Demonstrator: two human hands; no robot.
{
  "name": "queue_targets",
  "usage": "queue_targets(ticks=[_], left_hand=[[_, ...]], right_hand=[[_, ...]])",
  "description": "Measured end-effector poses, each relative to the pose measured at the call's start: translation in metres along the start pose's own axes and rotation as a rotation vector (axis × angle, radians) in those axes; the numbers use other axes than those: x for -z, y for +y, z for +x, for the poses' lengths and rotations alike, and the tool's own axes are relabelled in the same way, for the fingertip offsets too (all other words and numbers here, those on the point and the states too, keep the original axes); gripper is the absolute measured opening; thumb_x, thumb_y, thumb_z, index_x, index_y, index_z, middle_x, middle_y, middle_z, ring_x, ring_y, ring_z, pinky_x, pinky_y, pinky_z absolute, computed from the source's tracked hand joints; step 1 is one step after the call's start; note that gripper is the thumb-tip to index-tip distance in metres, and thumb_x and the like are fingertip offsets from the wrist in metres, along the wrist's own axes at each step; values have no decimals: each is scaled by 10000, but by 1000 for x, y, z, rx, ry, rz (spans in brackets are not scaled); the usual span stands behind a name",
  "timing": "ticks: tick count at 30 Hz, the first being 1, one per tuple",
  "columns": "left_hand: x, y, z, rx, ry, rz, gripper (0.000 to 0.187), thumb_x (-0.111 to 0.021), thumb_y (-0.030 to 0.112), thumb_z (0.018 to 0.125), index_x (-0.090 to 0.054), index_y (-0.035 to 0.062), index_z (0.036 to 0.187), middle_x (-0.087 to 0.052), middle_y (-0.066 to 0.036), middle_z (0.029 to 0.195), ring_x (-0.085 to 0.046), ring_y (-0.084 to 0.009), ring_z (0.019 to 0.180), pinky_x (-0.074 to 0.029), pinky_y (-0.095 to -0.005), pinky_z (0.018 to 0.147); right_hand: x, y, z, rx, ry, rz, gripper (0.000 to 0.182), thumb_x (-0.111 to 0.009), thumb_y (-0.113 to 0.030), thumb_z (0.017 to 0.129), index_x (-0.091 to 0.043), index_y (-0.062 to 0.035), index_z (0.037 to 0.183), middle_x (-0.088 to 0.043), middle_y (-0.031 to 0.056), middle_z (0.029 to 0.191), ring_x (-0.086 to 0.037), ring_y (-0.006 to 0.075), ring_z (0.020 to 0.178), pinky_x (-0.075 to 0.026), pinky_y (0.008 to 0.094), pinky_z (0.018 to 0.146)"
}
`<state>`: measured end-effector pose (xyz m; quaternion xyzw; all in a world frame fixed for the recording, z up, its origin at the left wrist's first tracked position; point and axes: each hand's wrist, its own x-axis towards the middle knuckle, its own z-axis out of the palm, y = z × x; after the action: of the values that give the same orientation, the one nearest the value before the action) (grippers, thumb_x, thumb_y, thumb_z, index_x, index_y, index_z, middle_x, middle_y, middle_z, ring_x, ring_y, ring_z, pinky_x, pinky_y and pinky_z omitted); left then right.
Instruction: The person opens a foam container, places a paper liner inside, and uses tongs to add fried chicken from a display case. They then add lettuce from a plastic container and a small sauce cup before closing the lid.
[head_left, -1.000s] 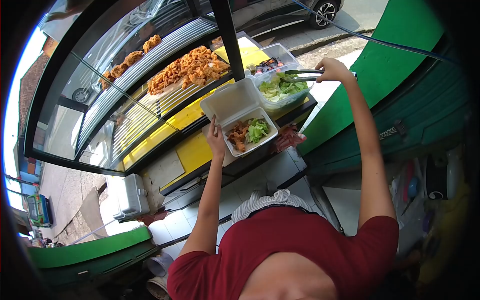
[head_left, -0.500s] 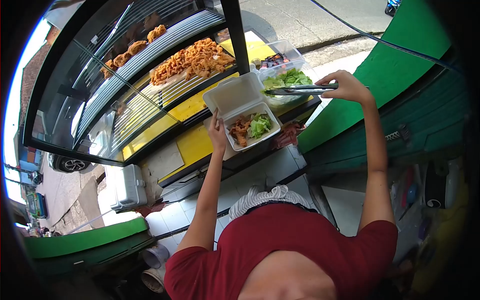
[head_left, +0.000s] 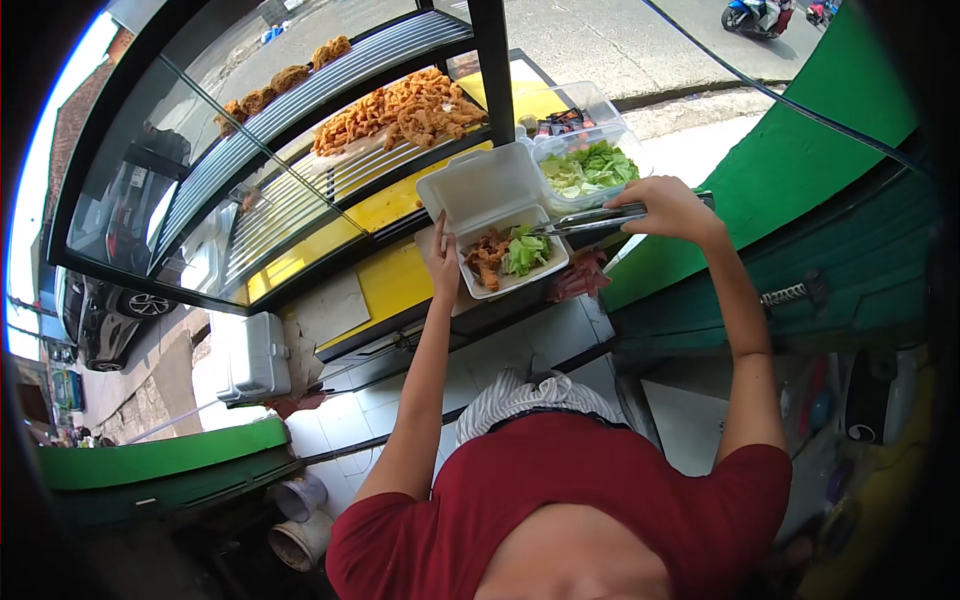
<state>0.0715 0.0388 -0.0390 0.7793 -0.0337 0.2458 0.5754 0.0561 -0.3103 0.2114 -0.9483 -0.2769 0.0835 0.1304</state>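
My right hand (head_left: 662, 208) is closed around metal tongs (head_left: 590, 218), whose tips reach the chopped lettuce in an open white foam box (head_left: 480, 190). Fried chicken pieces (head_left: 486, 258) lie on the left in the box, with the lettuce (head_left: 525, 252) beside them on the right. At the box's left edge is my left hand (head_left: 443, 262), its fingers against the hinge side and partly extended. Beyond the box, a clear plastic tub (head_left: 640, 160) holds more lettuce (head_left: 592, 168).
A glass display case (head_left: 490, 70) with fried chicken on racks stands at the left. Closed foam boxes (head_left: 255, 355) are stacked at the lower left. Red plastic (head_left: 582, 277) hangs by the counter edge. Beyond is a street with a motorbike (head_left: 755, 17).
My right hand and the tongs have come down from over the lettuce tub to the foam box. The view has shifted slightly, and a motorbike now shows at the top right.
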Motion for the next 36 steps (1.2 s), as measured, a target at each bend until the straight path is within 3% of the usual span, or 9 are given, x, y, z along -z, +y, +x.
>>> queue_targets(ticks=[5,11,16,19,20,23,26,32,36], left_hand=[[5,24,-4,177,42,-186,383,-471,133,980,-480,117,1362,-531,-61,1339,-472,-126,1188,-413,-230,868],[67,29,-36,197,207,-110,379,-488,119,976,-490,115,1355,-556,-32,1302,-489,-81,983,-412,-214,810],[153,39,-68,476,307,-40,384,-488,96,971,-488,100,1355,-557,-60,1298,-495,-87,1021,-387,-210,858],[193,24,-79,341,365,-14,407,-496,76,962,-471,94,1369,-469,22,1010,-305,-81,841,-275,-208,710],[205,22,-83,377,364,-44,396,-491,81,965,-476,83,1361,-488,-35,1183,-382,-112,1028,-309,-234,849],[226,20,-82,381,378,-10,389,-493,83,966,-485,79,1355,-593,-40,1139,-509,-91,929,-395,-209,816],[232,22,-73,292,390,-59,395,-503,85,962,-484,84,1357,-529,43,859,-327,-47,665,-326,-171,602],[238,18,-59,334,337,-163,402,-480,59,966,-464,69,1367,-585,-10,1145,-476,-43,897,-360,-167,787],[239,8,-59,330,289,-188,392,-469,47,966,-468,52,1358,-528,-59,1315,-497,-82,1096,-365,-200,910]], right_hand=[[9,-13,2,36,41,46,386,-678,-236,692,-682,-116,1059,-657,112,907,-626,298,855,-496,376,775],[14,-28,19,8,69,111,470,-695,-270,704,-641,-99,1138,-653,135,978,-620,305,909,-492,365,798],[-11,-40,57,36,142,116,472,-687,-299,738,-623,-84,1152,-651,144,1037,-609,318,977,-468,381,858],[-42,-53,88,17,135,115,472,-687,-307,745,-615,-74,1149,-650,149,1037,-607,321,983,-465,388,863],[-56,-58,100,18,159,93,454,-685,-311,756,-616,-93,1148,-651,147,1030,-606,316,981,-468,400,849],[-101,-79,142,63,188,184,422,-680,-318,767,-624,-128,1139,-650,145,1021,-606,313,978,-474,406,831],[-132,-104,193,53,86,180,382,-676,-327,781,-629,-167,1124,-649,144,1005,-612,291,970,-482,396,806],[-192,-124,284,377,470,-187,309,-632,-358,834,-636,-177,1084,-662,113,908,-639,275,828,-492,391,730],[-184,-142,312,259,155,3,276,-589,-353,869,-627,-193,1091,-668,131,841,-644,316,780,-485,427,712]])
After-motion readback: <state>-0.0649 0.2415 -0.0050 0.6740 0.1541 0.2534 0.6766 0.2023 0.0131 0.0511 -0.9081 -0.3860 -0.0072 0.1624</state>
